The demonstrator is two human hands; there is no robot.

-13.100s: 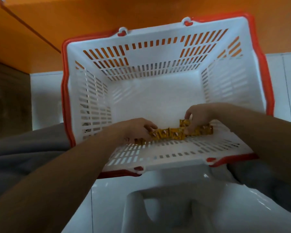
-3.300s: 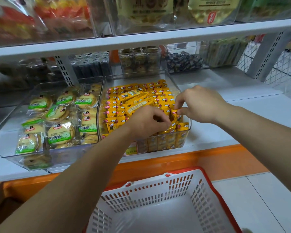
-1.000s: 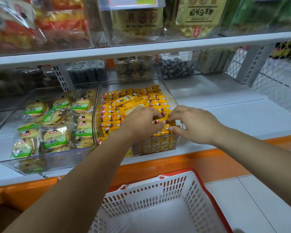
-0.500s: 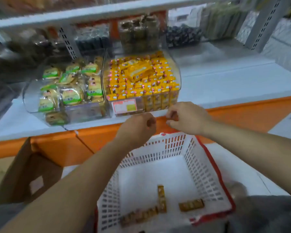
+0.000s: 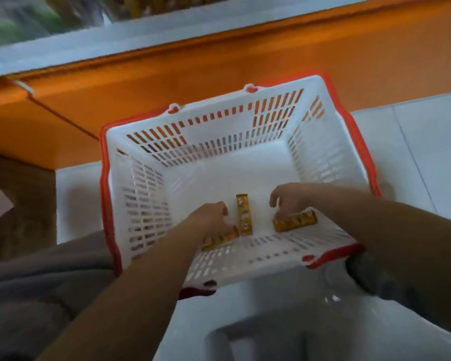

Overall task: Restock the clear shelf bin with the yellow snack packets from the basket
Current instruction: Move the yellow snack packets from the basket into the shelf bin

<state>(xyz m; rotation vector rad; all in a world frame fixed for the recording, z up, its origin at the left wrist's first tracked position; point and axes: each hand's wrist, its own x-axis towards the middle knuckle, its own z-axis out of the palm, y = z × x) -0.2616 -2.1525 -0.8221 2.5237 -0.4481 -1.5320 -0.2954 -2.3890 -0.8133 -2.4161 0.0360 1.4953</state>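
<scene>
Yellow packets lie in the basket by your left hand and right hand, fingers curled, grip unclear: you're collecting, so pinch them firmly.

You have three yellow snack packets in one white basket, centre frame, plus two hands: left hand, right hand.

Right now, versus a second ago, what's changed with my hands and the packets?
Both hands left the shelf bin and dropped into the basket: the left hand is at the left packet strip, the right hand at the right packet strip. Grip unclear. The middle packet and both strips haven't moved.
</scene>
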